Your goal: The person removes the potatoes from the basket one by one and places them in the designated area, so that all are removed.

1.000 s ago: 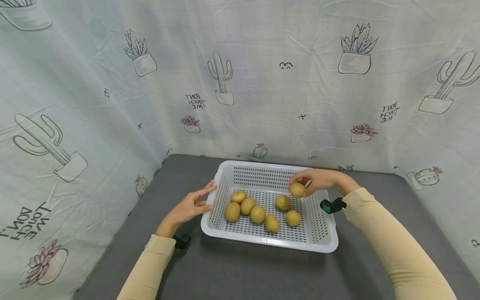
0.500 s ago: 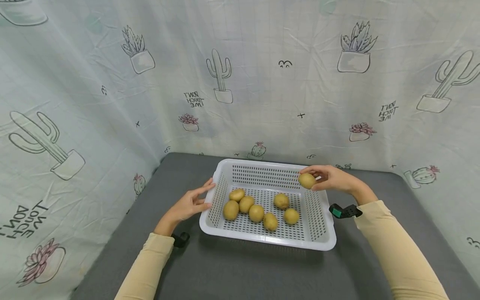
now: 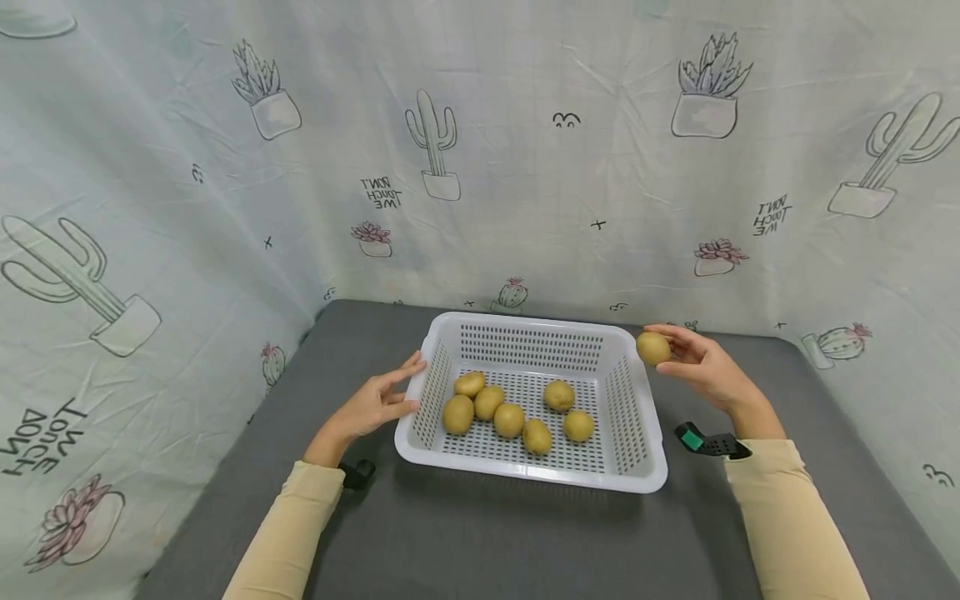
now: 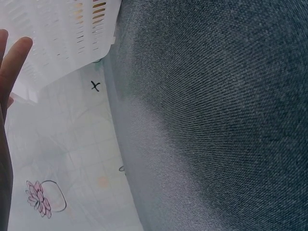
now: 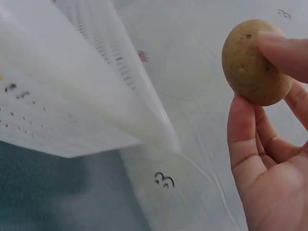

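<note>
A white slotted plastic basket (image 3: 525, 472) sits on the grey table with several yellow-brown potatoes (image 3: 509, 421) loose on its floor. My right hand (image 3: 708, 371) pinches one potato (image 3: 653, 348) between thumb and fingers, just above the basket's back right corner. In the right wrist view the thumb presses one side of the held potato (image 5: 252, 62), which has small dark spots. My left hand (image 3: 367, 407) touches the basket's left rim with fingers spread and fairly straight. The left wrist view shows only part of the left hand (image 4: 9, 72) beside the basket wall (image 4: 53, 43).
The dark grey table (image 3: 480, 542) extends in front of the basket and to both sides. A pale curtain (image 3: 517, 183) printed with cacti hangs close behind the table and along its left side. Each wrist wears a black strap, the right strap (image 3: 708, 442) having a green patch.
My right hand has lifted the potato from inside the basket and carried it right, up to the back right corner. My left hand stays at the left rim. The head view has shifted slightly.
</note>
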Action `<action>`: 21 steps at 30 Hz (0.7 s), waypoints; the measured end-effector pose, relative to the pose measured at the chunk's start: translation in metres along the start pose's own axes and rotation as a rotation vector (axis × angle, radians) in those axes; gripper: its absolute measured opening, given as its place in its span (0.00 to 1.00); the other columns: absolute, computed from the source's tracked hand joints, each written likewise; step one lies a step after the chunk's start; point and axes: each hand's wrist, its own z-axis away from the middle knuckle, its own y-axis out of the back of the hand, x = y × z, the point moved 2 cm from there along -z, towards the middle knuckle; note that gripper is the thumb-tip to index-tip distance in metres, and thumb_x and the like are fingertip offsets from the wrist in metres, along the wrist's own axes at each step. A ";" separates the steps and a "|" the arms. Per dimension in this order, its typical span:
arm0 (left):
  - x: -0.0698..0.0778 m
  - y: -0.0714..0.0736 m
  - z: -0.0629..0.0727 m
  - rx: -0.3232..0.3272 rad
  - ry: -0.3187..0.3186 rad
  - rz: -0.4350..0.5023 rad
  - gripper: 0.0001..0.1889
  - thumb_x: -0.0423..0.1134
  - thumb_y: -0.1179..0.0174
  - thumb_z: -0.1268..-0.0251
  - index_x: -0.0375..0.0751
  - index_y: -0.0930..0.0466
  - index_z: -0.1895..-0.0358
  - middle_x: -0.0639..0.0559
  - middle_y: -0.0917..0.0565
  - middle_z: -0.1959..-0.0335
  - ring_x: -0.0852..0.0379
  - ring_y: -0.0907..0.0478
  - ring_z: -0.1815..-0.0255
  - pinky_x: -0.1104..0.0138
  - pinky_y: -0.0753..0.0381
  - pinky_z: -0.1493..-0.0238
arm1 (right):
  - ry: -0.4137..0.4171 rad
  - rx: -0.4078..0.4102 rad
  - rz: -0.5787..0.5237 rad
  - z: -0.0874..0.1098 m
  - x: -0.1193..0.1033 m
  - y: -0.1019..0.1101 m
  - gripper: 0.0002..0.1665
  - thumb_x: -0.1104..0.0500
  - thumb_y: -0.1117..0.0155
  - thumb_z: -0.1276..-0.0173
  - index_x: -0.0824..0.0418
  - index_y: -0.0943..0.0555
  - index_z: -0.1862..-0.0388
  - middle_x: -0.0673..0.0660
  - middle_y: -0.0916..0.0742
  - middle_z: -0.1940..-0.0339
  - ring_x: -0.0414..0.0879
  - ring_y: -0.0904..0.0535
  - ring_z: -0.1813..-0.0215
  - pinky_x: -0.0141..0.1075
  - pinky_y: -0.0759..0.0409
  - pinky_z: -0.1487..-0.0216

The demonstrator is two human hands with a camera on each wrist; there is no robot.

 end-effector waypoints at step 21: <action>0.001 0.000 0.000 0.003 0.018 0.000 0.38 0.31 0.42 0.35 0.31 0.52 0.26 0.43 0.65 0.22 0.27 0.35 0.37 0.69 0.22 0.50 | -0.072 0.249 -0.067 0.062 0.048 0.017 0.29 0.74 0.47 0.32 0.60 0.33 0.32 0.44 0.22 0.47 0.32 0.23 0.49 0.22 0.25 0.51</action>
